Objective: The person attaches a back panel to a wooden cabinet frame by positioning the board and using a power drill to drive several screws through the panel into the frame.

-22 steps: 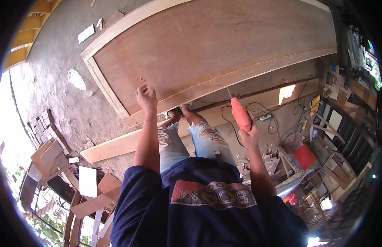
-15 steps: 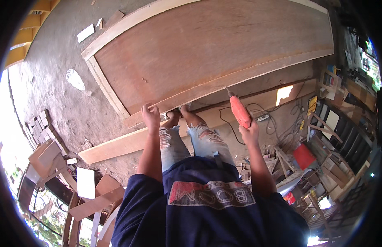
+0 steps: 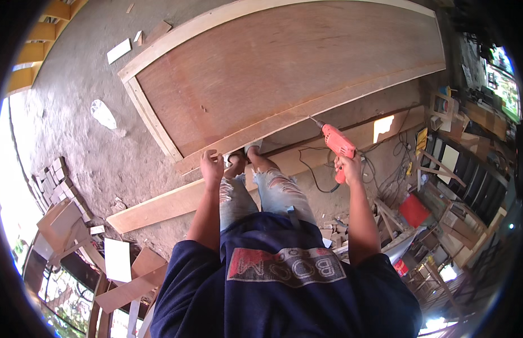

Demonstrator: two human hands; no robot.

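Observation:
My right hand (image 3: 351,165) grips the handle of an orange-red power drill (image 3: 338,141). The drill's bit points up and left, its tip close to the near edge of a large wooden panel (image 3: 261,73) framed with pale strips. At the panel's near left corner, my left hand (image 3: 211,165) is raised beside the near frame strip (image 3: 244,134), fingers curled in. Whatever those fingers hold, if anything, is too small or hidden to make out. A dark cord (image 3: 315,174) runs from the drill's handle down across the floor.
A long board (image 3: 154,208) lies on the floor by my feet. Coiled cables (image 3: 374,163) spread to the right, before piled wood and furniture parts (image 3: 458,225). Stacked blocks (image 3: 58,183) and loose boards (image 3: 132,281) sit on the left; a clear plastic bag (image 3: 103,114) lies farther off.
My right hand has moved right and turned the drill, so its side and handle now show. My left hand has shifted slightly right and nearer. The whole view has shifted a little.

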